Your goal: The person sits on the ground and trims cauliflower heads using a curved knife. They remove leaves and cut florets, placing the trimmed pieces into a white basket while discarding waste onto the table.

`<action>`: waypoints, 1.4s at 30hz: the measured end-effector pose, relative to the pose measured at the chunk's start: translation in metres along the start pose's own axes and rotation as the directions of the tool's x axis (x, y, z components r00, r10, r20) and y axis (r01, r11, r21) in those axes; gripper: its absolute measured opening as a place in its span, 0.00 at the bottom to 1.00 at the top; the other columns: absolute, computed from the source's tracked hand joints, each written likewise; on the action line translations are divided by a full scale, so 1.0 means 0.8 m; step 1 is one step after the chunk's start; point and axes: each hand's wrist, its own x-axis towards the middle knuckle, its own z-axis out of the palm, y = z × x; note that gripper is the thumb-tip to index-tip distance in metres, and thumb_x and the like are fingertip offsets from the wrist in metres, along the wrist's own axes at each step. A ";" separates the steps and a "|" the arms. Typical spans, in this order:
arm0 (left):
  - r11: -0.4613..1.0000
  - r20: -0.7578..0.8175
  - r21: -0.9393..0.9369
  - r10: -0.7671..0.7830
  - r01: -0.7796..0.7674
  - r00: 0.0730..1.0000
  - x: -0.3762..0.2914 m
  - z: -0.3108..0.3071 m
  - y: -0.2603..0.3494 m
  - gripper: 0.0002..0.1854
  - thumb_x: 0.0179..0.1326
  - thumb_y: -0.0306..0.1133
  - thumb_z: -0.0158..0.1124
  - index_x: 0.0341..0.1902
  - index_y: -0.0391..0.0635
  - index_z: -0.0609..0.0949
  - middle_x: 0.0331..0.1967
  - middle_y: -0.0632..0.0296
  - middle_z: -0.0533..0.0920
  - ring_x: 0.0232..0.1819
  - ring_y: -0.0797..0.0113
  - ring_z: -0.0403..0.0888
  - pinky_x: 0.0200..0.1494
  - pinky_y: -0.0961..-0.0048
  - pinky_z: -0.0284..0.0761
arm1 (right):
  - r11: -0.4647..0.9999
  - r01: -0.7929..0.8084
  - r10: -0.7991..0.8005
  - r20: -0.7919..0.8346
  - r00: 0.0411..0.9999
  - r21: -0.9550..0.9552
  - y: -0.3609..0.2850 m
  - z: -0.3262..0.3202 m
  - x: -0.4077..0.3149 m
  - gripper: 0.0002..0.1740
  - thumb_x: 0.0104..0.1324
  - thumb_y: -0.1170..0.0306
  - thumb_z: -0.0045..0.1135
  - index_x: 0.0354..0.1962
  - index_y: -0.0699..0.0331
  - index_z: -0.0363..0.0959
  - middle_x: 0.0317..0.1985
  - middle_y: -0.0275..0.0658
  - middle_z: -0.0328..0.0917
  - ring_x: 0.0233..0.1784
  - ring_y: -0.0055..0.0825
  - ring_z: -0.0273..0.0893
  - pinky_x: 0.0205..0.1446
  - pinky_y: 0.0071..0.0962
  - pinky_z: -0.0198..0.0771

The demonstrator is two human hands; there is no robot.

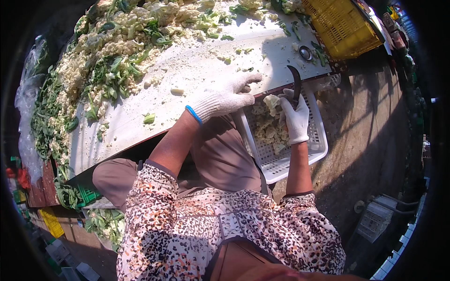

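Note:
My left hand [230,93], in a white knit glove with a blue cuff, is over the table's near edge. Its fingers are apart and nothing is in them. My right hand [297,121], gloved in white, grips a knife with a dark curved blade [296,79] pointing away from me. A cauliflower floret [271,104] is at that hand's fingertips; whether it is held or just falling free I cannot tell. Below lies a white plastic basket [320,147] with cut cauliflower florets [269,131] inside, beside my leg.
Cauliflower trimmings and leaves [116,52] are heaped along the far and left side of the white tabletop [211,52]. A yellow crate [342,28] and a small round metal object [305,52] are at the far right. Clear plastic sheeting [30,105] hangs at left. A grey crate [377,217] stands on the floor.

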 end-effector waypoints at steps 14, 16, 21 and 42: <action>0.504 -0.915 -0.362 -0.033 0.784 -0.402 -0.331 -0.280 -0.237 0.40 0.59 0.62 0.60 0.66 0.46 0.71 0.65 0.42 0.68 0.68 0.42 0.64 0.69 0.51 0.61 | 0.859 0.459 -0.198 0.682 0.704 -0.225 -0.030 0.277 0.069 0.19 0.63 0.70 0.61 0.51 0.67 0.73 0.36 0.40 0.77 0.29 0.28 0.73 0.36 0.28 0.71; 0.516 -0.898 -0.410 -0.087 0.752 -0.430 -0.354 -0.300 -0.253 0.37 0.62 0.64 0.53 0.65 0.48 0.73 0.64 0.43 0.71 0.67 0.43 0.66 0.69 0.51 0.62 | 0.664 0.715 -0.334 0.769 0.545 -0.219 -0.048 0.362 0.078 0.18 0.61 0.67 0.62 0.47 0.65 0.74 0.36 0.47 0.75 0.37 0.45 0.75 0.44 0.37 0.71; 0.618 -0.988 -0.149 -0.053 0.772 -0.147 -0.345 -0.334 -0.241 0.35 0.67 0.63 0.45 0.67 0.52 0.74 0.65 0.46 0.74 0.66 0.45 0.70 0.68 0.55 0.64 | 0.440 0.884 -0.452 0.811 0.371 -0.159 -0.049 0.531 0.091 0.24 0.59 0.62 0.60 0.53 0.57 0.73 0.50 0.51 0.75 0.52 0.51 0.77 0.55 0.44 0.73; 0.846 -0.680 0.138 -0.297 0.515 0.670 -0.315 -0.333 -0.192 0.22 0.62 0.22 0.56 0.61 0.47 0.78 0.53 0.62 0.82 0.47 0.74 0.80 0.47 0.76 0.79 | 0.927 0.326 -0.095 0.725 0.683 -0.186 -0.030 0.414 0.088 0.20 0.62 0.76 0.59 0.53 0.64 0.74 0.31 0.30 0.78 0.22 0.12 0.70 0.24 0.18 0.67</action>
